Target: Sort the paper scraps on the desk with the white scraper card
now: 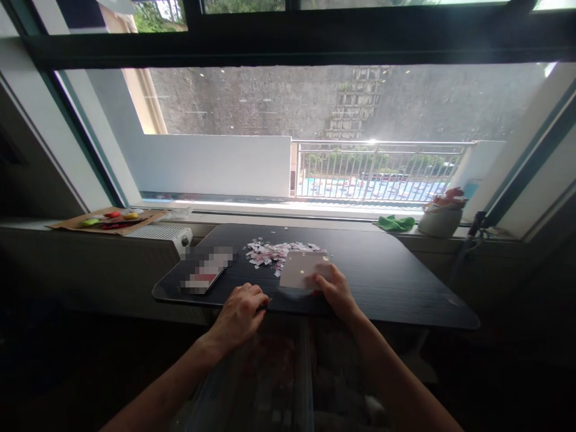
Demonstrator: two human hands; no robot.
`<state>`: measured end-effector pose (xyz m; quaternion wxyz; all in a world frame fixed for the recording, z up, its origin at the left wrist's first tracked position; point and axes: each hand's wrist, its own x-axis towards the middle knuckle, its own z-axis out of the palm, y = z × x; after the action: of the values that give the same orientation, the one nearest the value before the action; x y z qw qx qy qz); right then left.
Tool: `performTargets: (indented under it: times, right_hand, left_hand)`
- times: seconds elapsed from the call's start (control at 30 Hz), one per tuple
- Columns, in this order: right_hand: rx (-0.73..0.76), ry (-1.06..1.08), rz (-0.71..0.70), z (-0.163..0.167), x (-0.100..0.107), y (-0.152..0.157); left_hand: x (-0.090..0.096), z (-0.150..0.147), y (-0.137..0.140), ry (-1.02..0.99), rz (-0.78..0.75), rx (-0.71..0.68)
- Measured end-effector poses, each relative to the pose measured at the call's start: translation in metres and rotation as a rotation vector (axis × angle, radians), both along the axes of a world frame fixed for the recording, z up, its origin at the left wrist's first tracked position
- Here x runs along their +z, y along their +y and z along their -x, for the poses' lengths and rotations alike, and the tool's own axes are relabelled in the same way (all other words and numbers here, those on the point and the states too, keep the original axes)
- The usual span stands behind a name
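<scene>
My right hand (337,292) grips a pale, translucent square sheet (294,273) by its right edge, thumb across the front and fingers behind. The sheet is tilted up over the near side of a pile of small white and pinkish paper pieces (263,252), hiding part of it. At the table's near edge, my left hand (243,309) is closed, its fingers curled. Something small and dark shows by its fingertips, too unclear to name. Both hands are over the front of the black table (378,279).
A blurred-out flat object (207,273) lies on the table's left. On the sill are a brown board (96,221) with colourful items, a green cloth (395,223) and a whitish pot (441,219). A white radiator (168,233) stands left of the table, below the window.
</scene>
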<state>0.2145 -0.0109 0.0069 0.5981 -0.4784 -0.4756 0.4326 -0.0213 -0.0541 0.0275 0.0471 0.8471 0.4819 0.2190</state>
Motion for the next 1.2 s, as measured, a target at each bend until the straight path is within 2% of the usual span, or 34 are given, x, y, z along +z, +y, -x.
performTargets:
  times: [0.2,0.4,0.63,0.73,0.83,1.0,1.2]
  right_hand:
    - [-0.071,0.028,-0.010,-0.001,0.000,0.000]
    - [-0.102,0.053,-0.018,-0.001,0.001,-0.002]
    - [-0.236,0.049,-0.061,0.000,-0.001,0.000]
    - [-0.257,0.021,-0.079,0.001,0.000,0.000]
    - [-0.245,-0.004,-0.093,0.002,0.001,-0.001]
    - [-0.213,-0.039,-0.103,0.002,0.001,-0.002]
    - [-0.211,-0.057,-0.096,0.003,0.001,-0.002]
  left_hand:
    - [0.002,-0.002,0.001,0.068,0.013,0.016]
    - [0.001,-0.006,-0.013,0.115,0.002,0.047]
    - [0.010,-0.009,-0.027,0.151,0.047,-0.047]
    - [0.019,-0.012,-0.012,0.082,0.017,-0.014]
    - [0.023,-0.018,0.018,0.047,-0.013,0.049]
    - [0.014,-0.029,0.061,0.036,-0.079,0.124]
    - [-0.003,-0.022,0.057,0.058,-0.117,0.061]
